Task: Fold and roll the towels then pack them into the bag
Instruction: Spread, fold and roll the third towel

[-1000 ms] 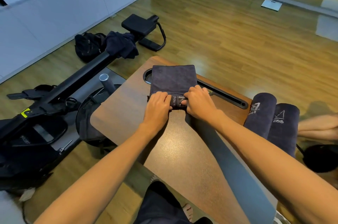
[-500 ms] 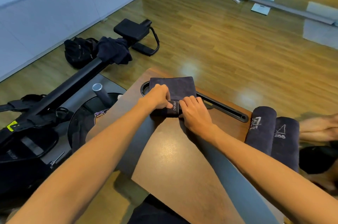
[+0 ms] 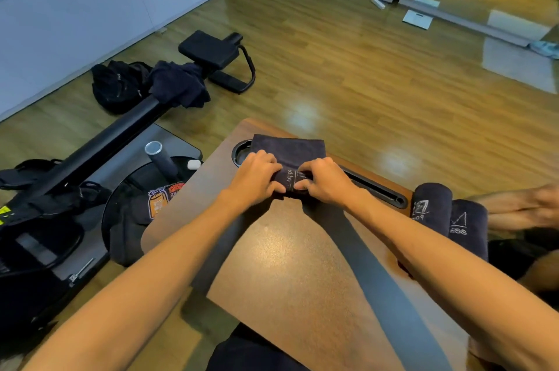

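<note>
On the floor at your left lies a black bag [image 3: 119, 84], beside the rowing machine [image 3: 99, 140]. On the table [image 3: 302, 264] in front of you, your left hand [image 3: 257, 178] has its fingers curled over the rolled near end of the dark towel [image 3: 289, 152]. Your right hand [image 3: 323, 178] grips the same roll, just beside the left one. The flat rest of the towel lies toward the far edge. At the right edge, two rolled towels [image 3: 447, 213] lie touching.
</note>
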